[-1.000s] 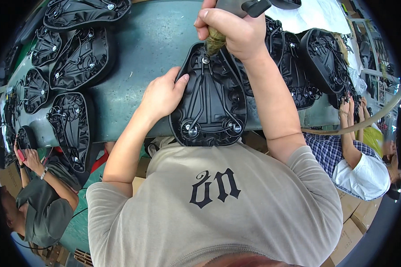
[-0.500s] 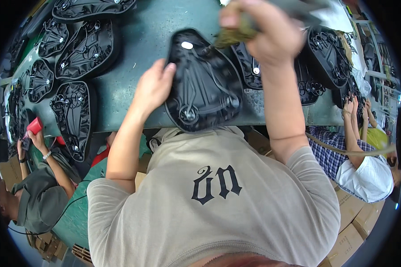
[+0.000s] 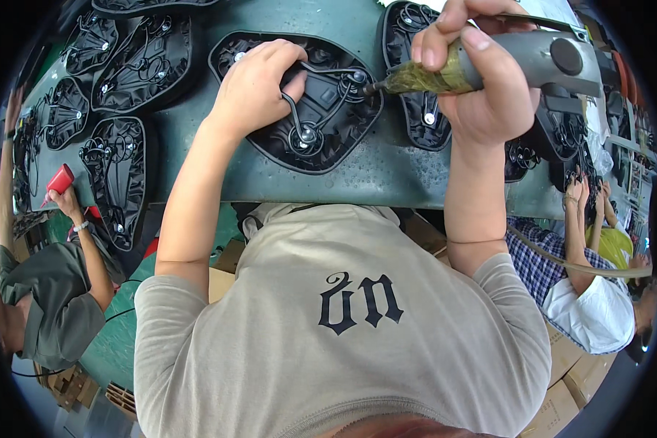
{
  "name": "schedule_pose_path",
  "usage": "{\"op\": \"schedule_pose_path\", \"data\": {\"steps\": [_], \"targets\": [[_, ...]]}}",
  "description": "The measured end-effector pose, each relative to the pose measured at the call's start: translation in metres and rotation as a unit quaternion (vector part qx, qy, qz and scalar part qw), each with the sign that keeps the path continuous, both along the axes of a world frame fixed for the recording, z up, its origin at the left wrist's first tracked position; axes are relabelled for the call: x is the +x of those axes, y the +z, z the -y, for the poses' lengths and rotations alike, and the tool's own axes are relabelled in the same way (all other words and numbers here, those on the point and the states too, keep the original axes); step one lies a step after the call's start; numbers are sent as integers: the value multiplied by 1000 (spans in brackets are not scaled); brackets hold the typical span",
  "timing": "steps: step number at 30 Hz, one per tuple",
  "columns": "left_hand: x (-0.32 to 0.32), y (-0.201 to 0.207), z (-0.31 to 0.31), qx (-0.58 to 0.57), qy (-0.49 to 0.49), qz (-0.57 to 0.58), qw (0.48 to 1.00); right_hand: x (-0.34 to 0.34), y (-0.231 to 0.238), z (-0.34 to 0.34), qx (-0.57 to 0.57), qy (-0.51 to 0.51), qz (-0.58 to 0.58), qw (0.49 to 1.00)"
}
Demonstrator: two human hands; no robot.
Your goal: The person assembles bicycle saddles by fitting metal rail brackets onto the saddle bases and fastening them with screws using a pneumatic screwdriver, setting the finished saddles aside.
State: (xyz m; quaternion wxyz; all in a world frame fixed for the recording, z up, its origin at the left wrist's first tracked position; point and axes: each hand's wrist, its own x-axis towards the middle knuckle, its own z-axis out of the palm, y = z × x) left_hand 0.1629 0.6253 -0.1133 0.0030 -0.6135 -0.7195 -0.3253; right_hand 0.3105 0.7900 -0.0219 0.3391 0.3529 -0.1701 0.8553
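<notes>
A black bicycle saddle (image 3: 328,109) lies upside down on the green workbench, its narrow end toward the left. Metal rails and round springs show on its underside. My left hand (image 3: 259,87) is closed over the narrow end and grips the saddle by the rail there, the fingers partly hidden. In my right hand (image 3: 489,91) is a grey power screwdriver (image 3: 562,62) with yellow-green wrapping round its front, held almost level. Its tip is at the spring on the saddle's right corner; whether it sits on a screw is too small to tell.
Several more upturned saddles (image 3: 149,69) crowd the workbench (image 3: 190,157) at the left, and others (image 3: 419,95) lie to the right. At the far left a co-worker's hand holds a red bottle (image 3: 58,179). Other people work at the right. Cardboard boxes (image 3: 562,409) stand below.
The saddle has turned so its narrow end points left instead of away from me. My left hand has moved onto its rail. The screwdriver has come down to the saddle's right corner.
</notes>
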Motion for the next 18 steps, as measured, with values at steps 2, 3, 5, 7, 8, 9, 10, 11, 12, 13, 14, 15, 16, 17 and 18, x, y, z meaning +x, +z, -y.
{"op": "schedule_pose_path", "data": {"steps": [2,3,5,7,8,9,10,11,12,13,14,15,16,17,18], "targets": [[1,-1,3,8,15,7,1000,30,27,9,177,-281,415,847],[3,1,-1,18,11,13,1000,36,26,-4,177,-287,417,844],[3,0,-3,21,12,9,1000,38,17,-28,277,-251,299,878],[2,-1,-3,21,22,5,1000,41,14,-33,265,-234,307,884],[2,-2,-4,30,23,0,999,40,12,-33,253,-218,314,889],[1,-3,-3,39,22,-4,999,35,5,-34,271,-218,314,884],[1,-4,0,38,28,-3,999,29,-3,-30,264,-216,327,881],[1,-4,0,31,28,-1,999,24,-13,-24,276,-229,333,872],[0,-4,0,23,28,1,999,20,-20,-20,287,-241,337,864],[0,-4,-3,25,29,3,999,16,-20,-20,276,-224,336,872],[0,-3,-3,25,24,2,999,15,-20,-22,277,-221,336,872],[0,-3,-3,26,19,1,999,14,-20,-26,297,-210,328,872],[0,-5,-1,26,22,2,999,14,-21,-27,316,-200,319,871],[0,-6,-1,29,24,0,999,11,-20,-27,316,-206,334,864],[1,-6,-1,31,25,-3,999,10,-20,-26,318,-206,333,863]]}}
